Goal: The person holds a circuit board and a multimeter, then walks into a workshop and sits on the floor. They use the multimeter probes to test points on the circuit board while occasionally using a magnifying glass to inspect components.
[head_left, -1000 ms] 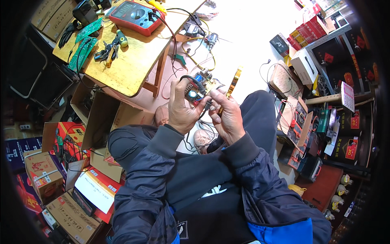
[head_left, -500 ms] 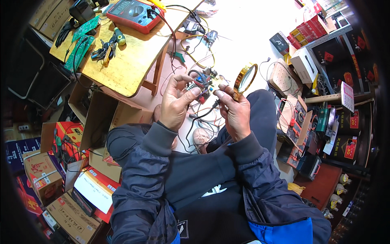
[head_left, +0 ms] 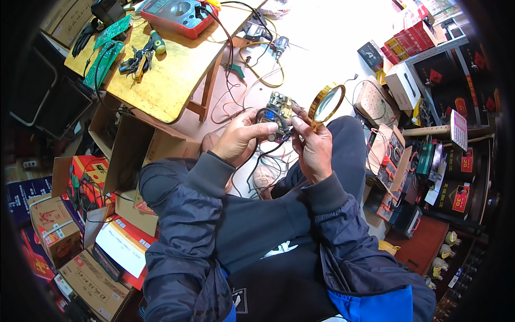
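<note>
Above my lap, a small circuit board (head_left: pixel 288 111) crowded with components faces upward, with black cables hanging from it. My left hand (head_left: pixel 241 137) grips its left edge, thumb on top and fingers mostly underneath. My right hand (head_left: pixel 313 150) is closed around the handle of a magnifying glass (head_left: pixel 328 105) with a gold-coloured rim. The lens stands tilted to the right of the board. The right thumb and fingertips are close to the board's right edge; whether they touch it I cannot tell.
A wooden table (head_left: pixel 177 70) at the upper left bears a red multimeter (head_left: pixel 179 16), green circuit boards (head_left: pixel 103 65) and keys (head_left: pixel 142 63). Wires and a power drill (head_left: pixel 279 45) lie on the floor ahead. Cardboard boxes (head_left: pixel 96 284) crowd the left; battery-like units (head_left: pixel 402 214) stand right.
The circuit board has turned so that its component side shows more fully. My left hand has shifted slightly right and its fingers have gone under the board. The magnifying glass has moved slightly right.
</note>
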{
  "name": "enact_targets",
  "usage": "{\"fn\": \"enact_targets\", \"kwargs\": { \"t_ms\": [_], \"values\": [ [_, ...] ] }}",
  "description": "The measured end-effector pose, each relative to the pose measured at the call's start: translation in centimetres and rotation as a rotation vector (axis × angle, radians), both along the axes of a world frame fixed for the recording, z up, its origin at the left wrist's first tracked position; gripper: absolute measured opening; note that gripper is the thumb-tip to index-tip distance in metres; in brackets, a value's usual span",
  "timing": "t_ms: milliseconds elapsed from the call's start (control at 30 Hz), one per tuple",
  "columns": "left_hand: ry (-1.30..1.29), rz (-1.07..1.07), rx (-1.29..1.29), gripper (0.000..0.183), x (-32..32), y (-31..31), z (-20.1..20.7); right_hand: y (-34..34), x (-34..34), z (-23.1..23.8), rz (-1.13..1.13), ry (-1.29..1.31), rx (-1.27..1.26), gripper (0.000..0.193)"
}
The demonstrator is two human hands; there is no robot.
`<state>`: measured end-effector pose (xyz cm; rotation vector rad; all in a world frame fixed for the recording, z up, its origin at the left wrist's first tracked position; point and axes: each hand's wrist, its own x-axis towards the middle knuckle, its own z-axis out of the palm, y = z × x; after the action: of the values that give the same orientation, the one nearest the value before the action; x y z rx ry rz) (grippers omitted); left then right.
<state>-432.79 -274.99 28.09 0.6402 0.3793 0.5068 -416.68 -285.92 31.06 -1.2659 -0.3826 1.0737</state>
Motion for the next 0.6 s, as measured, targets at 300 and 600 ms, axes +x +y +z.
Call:
{"fn": "enact_targets", "kwargs": {
  "t_ms": [300, 600],
  "values": [
    [0.072, 0.091, -0.006, 0.037, 0.51, -0.68, -0.61, -0.33, 0.27, -0.4, 0.053, -0.052, -0.004, 0.035],
    [0.08, 0.135, 0.007, 0.041, 0.58, -0.63, -0.57, 0.13, 0.8, 0.32, 0.071, 0.084, 0.052, 0.041]
  ]
}}
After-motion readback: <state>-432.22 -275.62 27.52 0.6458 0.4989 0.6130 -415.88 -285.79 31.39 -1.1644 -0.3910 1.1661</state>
